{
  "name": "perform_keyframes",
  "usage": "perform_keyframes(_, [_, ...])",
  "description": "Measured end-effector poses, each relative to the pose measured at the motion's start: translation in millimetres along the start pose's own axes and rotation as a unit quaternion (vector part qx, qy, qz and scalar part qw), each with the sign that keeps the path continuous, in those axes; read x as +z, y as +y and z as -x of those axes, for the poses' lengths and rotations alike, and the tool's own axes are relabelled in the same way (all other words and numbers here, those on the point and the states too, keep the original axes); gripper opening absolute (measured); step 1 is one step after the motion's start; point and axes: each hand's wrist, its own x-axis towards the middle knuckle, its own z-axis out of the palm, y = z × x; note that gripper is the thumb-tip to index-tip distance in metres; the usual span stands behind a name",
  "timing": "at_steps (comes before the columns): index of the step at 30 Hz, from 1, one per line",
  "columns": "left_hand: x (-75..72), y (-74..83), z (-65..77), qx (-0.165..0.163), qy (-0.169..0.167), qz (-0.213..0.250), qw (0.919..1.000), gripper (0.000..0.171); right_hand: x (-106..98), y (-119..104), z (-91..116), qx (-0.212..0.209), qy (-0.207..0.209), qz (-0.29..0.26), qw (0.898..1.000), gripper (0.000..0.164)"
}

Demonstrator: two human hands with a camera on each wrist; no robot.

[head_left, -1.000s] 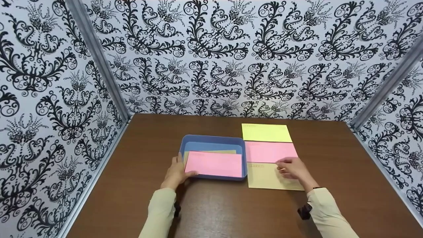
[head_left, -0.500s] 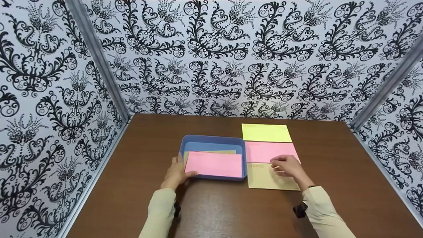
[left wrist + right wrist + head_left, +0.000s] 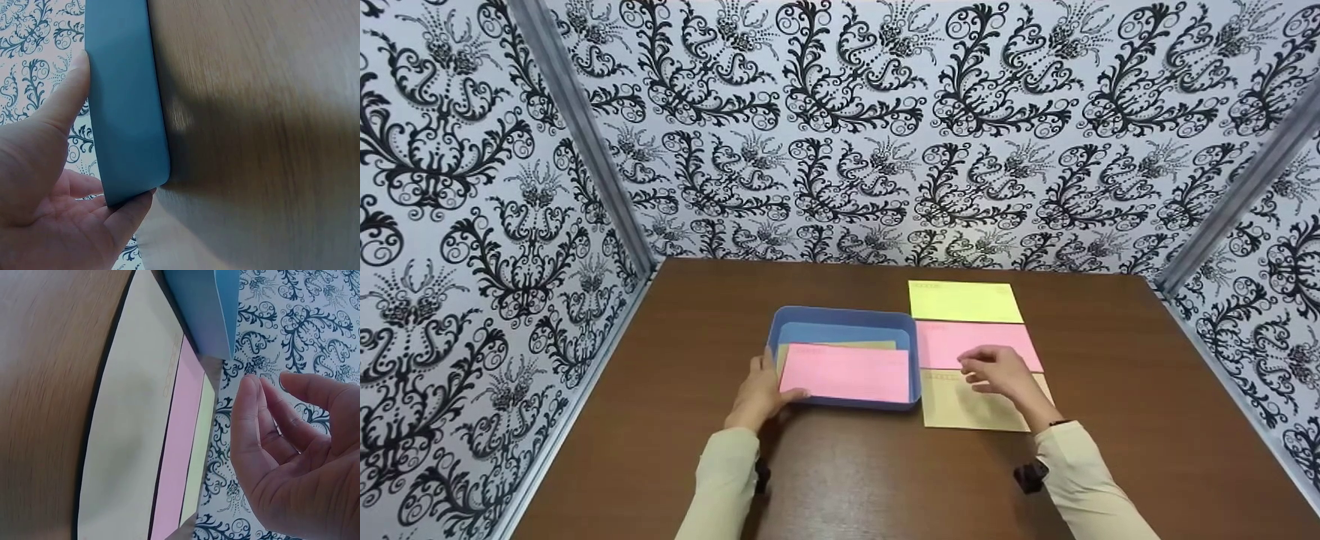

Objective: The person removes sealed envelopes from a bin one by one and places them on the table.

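My left hand grips the near left corner of a shallow blue tray, with the thumb along the front rim and the fingers at the left side. Inside the tray a pink envelope lies over a tan envelope, which shows only at its back and left edges. My right hand hovers over the lower pink and tan envelopes right of the tray. Its fingers are loosely bent and hold nothing; in the right wrist view a gap shows between thumb and fingertips.
Right of the tray, a yellow envelope, a pink envelope and a tan envelope lie in a column from back to front. The brown table meets patterned walls behind and at both sides.
My right hand has shifted left and slightly away from me, above the envelopes. The left hand, the tray and the envelopes have stayed in place.
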Motion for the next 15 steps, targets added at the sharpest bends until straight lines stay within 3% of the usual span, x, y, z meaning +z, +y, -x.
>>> perform_keyframes(15, [-0.3,-0.4,-1.5,-0.005,-0.008,0.004,0.9999,0.114,10,-11,0,-0.025,-0.007,0.02,0.999,0.027])
